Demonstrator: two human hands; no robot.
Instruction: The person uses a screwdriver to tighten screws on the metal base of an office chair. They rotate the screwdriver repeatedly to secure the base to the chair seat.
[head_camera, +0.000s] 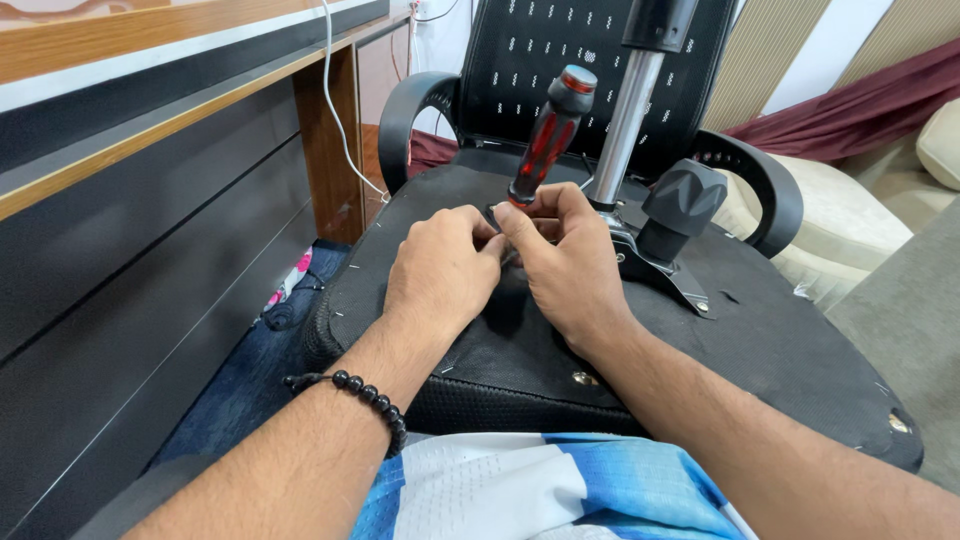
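An office chair lies upturned, the black underside of its seat (780, 340) facing me. My right hand (565, 262) grips a screwdriver (548, 135) with a red and black handle, held upright with its tip down on the seat underside. My left hand (442, 270) is closed beside it, fingertips pinched at the screwdriver's tip, which is hidden by my fingers. A black bead bracelet (372, 400) circles my left wrist. Just right of my hands rise the chrome gas cylinder (626, 125) and the metal seat mechanism with a black knob (682, 205).
A dark desk front with wood trim (150, 230) runs along the left, a white cable (335, 110) hanging beside it. Curved black armrests (768, 185) flank the mesh backrest (560, 45). A cream sofa (850, 215) stands at right. Blue cloth (250, 370) lies on the floor.
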